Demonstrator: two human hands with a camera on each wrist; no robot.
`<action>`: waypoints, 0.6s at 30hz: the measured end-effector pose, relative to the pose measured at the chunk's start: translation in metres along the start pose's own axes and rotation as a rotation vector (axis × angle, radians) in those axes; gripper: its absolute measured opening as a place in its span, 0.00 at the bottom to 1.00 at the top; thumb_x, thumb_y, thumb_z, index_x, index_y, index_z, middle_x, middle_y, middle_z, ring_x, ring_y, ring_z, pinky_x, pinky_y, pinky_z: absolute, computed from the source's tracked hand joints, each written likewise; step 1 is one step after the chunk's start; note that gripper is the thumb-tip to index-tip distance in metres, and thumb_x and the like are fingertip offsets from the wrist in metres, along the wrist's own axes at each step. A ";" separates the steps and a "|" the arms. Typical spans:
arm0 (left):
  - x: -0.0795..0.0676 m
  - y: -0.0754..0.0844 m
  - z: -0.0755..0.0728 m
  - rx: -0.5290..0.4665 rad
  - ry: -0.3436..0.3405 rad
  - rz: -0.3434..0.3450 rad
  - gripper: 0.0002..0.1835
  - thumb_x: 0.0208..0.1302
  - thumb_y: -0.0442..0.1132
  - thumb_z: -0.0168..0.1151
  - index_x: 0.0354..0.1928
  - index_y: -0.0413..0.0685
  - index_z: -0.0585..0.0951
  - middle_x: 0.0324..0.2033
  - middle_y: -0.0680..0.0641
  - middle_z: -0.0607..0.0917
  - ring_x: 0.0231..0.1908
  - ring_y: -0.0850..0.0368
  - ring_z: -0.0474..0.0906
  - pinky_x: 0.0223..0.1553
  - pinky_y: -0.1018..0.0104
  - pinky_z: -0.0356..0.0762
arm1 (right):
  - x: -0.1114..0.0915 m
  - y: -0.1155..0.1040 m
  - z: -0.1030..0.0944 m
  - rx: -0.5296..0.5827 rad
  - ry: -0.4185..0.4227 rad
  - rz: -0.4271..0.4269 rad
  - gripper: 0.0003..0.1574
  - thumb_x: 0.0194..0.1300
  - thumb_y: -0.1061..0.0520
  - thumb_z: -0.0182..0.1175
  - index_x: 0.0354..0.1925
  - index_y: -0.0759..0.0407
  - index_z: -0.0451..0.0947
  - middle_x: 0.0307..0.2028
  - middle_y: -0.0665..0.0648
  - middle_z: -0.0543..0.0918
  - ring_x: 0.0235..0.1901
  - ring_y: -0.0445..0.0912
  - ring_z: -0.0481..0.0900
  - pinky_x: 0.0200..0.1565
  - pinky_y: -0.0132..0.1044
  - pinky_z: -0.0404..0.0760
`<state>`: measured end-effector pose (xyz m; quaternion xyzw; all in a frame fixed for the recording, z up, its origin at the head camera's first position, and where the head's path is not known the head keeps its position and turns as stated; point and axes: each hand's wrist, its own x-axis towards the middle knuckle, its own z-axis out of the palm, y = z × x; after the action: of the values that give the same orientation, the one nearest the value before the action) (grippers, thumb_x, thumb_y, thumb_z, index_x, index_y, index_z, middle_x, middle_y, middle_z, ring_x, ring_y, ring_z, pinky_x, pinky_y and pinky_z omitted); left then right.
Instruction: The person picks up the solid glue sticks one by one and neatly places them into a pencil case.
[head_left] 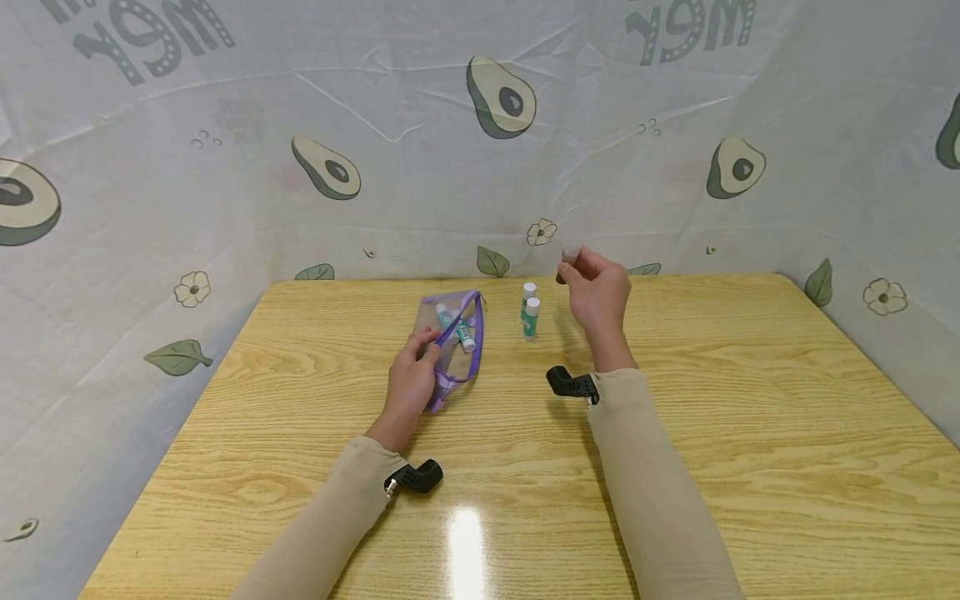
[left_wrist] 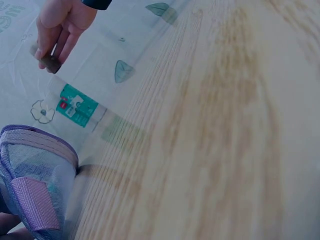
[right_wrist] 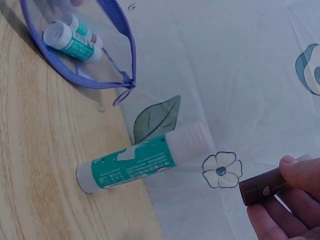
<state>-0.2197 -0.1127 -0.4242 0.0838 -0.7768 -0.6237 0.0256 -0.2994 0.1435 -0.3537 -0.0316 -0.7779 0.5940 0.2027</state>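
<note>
My left hand [head_left: 411, 377] grips the near-left edge of a see-through mesh pouch [head_left: 429, 313] with purple trim, lying on the table. The pouch's zip opening [right_wrist: 131, 52] gapes, and green-and-white glue sticks [right_wrist: 75, 44] show inside. Raised above the far edge of the table, my right hand [head_left: 600, 292] pinches a small dark brown tube [right_wrist: 262, 187] with a pale end between thumb and fingers. Between the hands, two green-and-white glue sticks [head_left: 531, 320] stand upright on the table, one behind the other; only one glue stick [left_wrist: 77, 105] shows in the left wrist view.
The wood-grain table [head_left: 480, 450] reaches back to a pale hanging sheet [head_left: 420, 167] printed with avocados, leaves and flowers. Black wrist mounts [head_left: 573, 383] sit at both sleeve cuffs. A bright light reflection [head_left: 467, 546] lies on the near part of the table.
</note>
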 end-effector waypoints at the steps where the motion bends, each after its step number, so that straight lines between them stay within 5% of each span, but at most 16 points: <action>1: 0.000 0.000 0.000 0.001 0.000 0.000 0.23 0.83 0.45 0.49 0.73 0.49 0.76 0.83 0.51 0.63 0.86 0.47 0.43 0.86 0.47 0.44 | 0.000 -0.001 0.000 0.003 -0.002 -0.003 0.16 0.75 0.58 0.66 0.58 0.61 0.87 0.54 0.63 0.91 0.47 0.46 0.90 0.61 0.41 0.86; 18: 0.000 0.001 0.000 0.010 0.009 -0.004 0.23 0.82 0.44 0.50 0.73 0.49 0.76 0.82 0.51 0.65 0.86 0.47 0.43 0.86 0.46 0.44 | -0.003 -0.017 -0.001 0.049 -0.007 -0.036 0.19 0.75 0.59 0.65 0.62 0.60 0.86 0.56 0.63 0.90 0.53 0.56 0.90 0.63 0.42 0.85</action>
<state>-0.2199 -0.1128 -0.4234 0.0883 -0.7797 -0.6192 0.0276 -0.2934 0.1389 -0.3386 -0.0104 -0.7642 0.6093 0.2115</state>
